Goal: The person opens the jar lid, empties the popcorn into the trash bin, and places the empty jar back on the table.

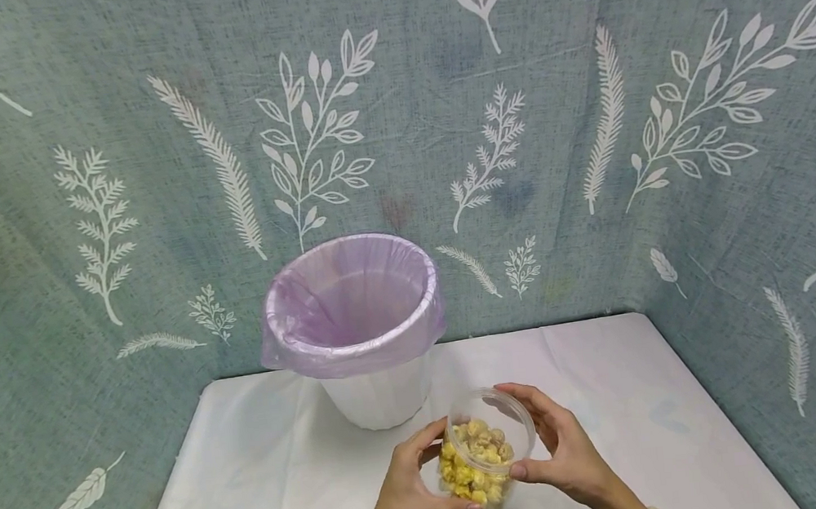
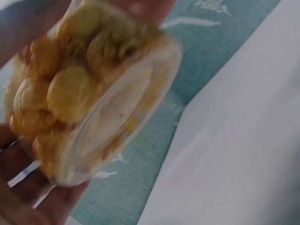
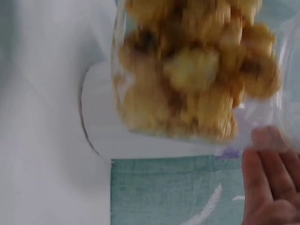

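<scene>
- Near the front of the white-covered bench (image 1: 582,377), I have a clear plastic tub (image 1: 496,492) of yellow popcorn (image 1: 479,442) held up; my left wrist view shows its round base clear of the surface.
- My left hand (image 1: 407,494) grasps the tub's side, thumb in front and fingers round the wall.
- My right hand (image 1: 565,451) grips the circular top (image 1: 506,413), thumb at its near edge and fingers at its far edge; it could be a lid or simply the rim, since the clear plastic and the blur in the right wrist view make that hard to settle.
- The tub tilts, its top leaning towards my right hand.
- Behind it and to the left stands a white bin (image 1: 381,396), with a lilac liner (image 1: 359,363) folded over its rim.
- Leaf-patterned grey-green fabric (image 1: 579,271) hangs around the bench.
</scene>
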{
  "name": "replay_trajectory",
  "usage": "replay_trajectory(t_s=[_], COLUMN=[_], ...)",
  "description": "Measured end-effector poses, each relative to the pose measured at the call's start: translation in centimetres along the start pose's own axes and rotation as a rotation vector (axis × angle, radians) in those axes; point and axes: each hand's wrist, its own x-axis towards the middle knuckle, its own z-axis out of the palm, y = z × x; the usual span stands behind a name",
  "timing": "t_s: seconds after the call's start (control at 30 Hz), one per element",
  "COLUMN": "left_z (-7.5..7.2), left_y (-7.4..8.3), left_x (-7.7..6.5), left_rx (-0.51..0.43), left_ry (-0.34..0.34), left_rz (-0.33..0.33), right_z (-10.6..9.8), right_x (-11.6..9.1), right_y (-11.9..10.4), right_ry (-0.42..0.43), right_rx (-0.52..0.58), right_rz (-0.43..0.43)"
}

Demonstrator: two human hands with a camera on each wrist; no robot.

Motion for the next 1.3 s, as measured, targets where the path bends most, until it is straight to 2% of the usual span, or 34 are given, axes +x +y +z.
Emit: replay_trajectory(t_s=[0.17,0.27,0.33,0.47,0.63,0.8,0.93,1.03,1.1,1.3], left_z=[-0.7,-0.7,-0.6,-0.1,1.1,2.4,3.0,3.0,2.8,1.6], left_y=[0.3,0.3,0.1,-0.2,-0.3,-0.2,-0.1,0.2,0.3,0.5], left_x=[0.0,0.0,-0.1,-0.3,-0.7,-0.9,-0.9,-0.8,-0.8,-0.6], left_rx=[-0.118,-0.131,-0.119,-0.072,-0.017,0.042,0.083,0.090,0.074,0.005], left_ry=[-0.114,-0.124,-0.097,0.000,0.121,0.222,0.255,0.245,0.218,0.083], left_rz=[-0.049,-0.064,-0.050,-0.035,-0.114,-0.168,-0.181,-0.192,-0.194,-0.133], right_z=[-0.3,-0.4,-0.3,-0.1,0.6,1.2,1.5,1.5,1.3,0.1], right_x=[0.0,0.0,0.1,0.1,-0.1,-0.2,-0.2,-0.3,-0.2,-0.2], right_y=[0.0,-0.1,-0.1,0.1,0.4,0.5,0.5,0.3,0.2,0.2], right_ry=[-0.093,-0.119,-0.117,-0.075,0.040,0.090,0.120,0.126,0.108,-0.013], right_rx=[0.089,0.107,0.097,0.051,-0.039,-0.091,-0.090,-0.092,-0.083,0.021], right_rz=[-0.030,-0.049,-0.071,-0.104,-0.011,0.040,0.067,0.083,0.062,-0.003])
